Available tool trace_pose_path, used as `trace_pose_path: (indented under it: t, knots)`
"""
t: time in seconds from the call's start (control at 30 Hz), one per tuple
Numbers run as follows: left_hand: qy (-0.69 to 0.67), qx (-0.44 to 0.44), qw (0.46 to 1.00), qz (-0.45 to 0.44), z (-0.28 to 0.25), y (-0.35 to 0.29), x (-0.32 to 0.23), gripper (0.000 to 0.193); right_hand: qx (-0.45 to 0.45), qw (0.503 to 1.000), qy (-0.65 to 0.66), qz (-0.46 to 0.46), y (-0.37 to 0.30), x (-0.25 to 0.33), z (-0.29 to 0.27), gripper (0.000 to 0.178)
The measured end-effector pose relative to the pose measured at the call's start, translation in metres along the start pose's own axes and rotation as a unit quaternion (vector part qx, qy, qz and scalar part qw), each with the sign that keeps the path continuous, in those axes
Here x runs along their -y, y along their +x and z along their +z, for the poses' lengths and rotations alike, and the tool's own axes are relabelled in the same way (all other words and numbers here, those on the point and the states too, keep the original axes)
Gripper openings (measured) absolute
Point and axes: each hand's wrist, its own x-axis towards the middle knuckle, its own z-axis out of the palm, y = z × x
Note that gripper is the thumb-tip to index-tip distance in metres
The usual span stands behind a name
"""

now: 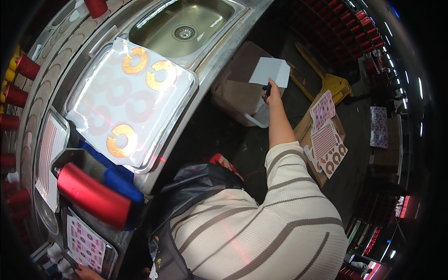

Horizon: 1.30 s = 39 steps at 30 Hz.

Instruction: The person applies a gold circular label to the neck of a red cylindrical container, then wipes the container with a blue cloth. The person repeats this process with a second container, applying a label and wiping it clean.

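My right hand (274,93) reaches out over a bin and is closed round a small black-handled tool (267,91); its working end cannot be made out. A blank white sheet (268,70) lies against the fingertips, over the bin (233,100); whether the fingers pinch it cannot be told. At the lower left edge my left hand (87,273), mostly cut off, is beside a metal tray with a pink printed sheet (86,242). On the counter, a large tray (192,86) bears a glossy translucent sheet (102,93) with several gold C-shaped pieces on it.
A steel sink (205,23) adjoins the large tray. A red cylinder (95,196) lies over a metal box beside blue cloth (119,179). Printed sheets (326,140) rest on a wooden board at right, near a yellow pallet jack (333,84). Red cups (28,66) line the left.
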Motion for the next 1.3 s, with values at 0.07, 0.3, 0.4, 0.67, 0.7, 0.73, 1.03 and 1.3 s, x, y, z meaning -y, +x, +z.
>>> trace_pose_path:
  t: [0.07, 0.3, 0.4, 0.67, 0.7, 0.73, 1.03, 1.3]
  knots:
    - [-0.045, -0.035, 0.998, 0.039, -0.021, -0.006, -0.028, 0.026, -0.042, 0.994, -0.079, -0.066, -0.009, -0.015, -0.004, 0.022]
    - [-0.139, -0.107, 0.983, 0.044, -0.074, -0.013, -0.050, 0.022, 0.029, 0.959, 0.010, -0.281, -0.092, -0.021, 0.037, 0.026]
    - [-0.208, -0.127, 0.969, 0.033, -0.094, -0.009, -0.050, 0.020, 0.084, 0.923, -0.017, -0.375, -0.169, 0.032, 0.052, 0.026]
    - [-0.288, -0.031, 0.927, 0.237, -0.196, -0.028, -0.111, 0.032, 0.494, 0.781, 0.000, -0.383, -0.382, 0.036, 0.133, 0.020]
    - [-0.403, 0.049, 0.906, 0.115, -0.207, -0.038, -0.126, 0.029, 0.528, 0.753, -0.021, -0.392, -0.400, 0.027, 0.139, 0.021]
    - [-0.498, 0.118, 0.859, 0.005, -0.225, -0.039, -0.155, 0.033, 0.557, 0.734, -0.032, -0.388, -0.408, 0.014, 0.146, 0.021]
    - [-0.700, 0.135, 0.682, 0.166, -0.319, -0.120, -0.296, 0.030, 0.715, 0.621, -0.128, -0.295, -0.493, -0.022, 0.138, 0.024]
    - [-0.772, 0.175, 0.576, 0.206, -0.328, -0.118, -0.310, 0.046, 0.830, 0.428, -0.235, -0.270, -0.554, -0.005, 0.128, 0.042]
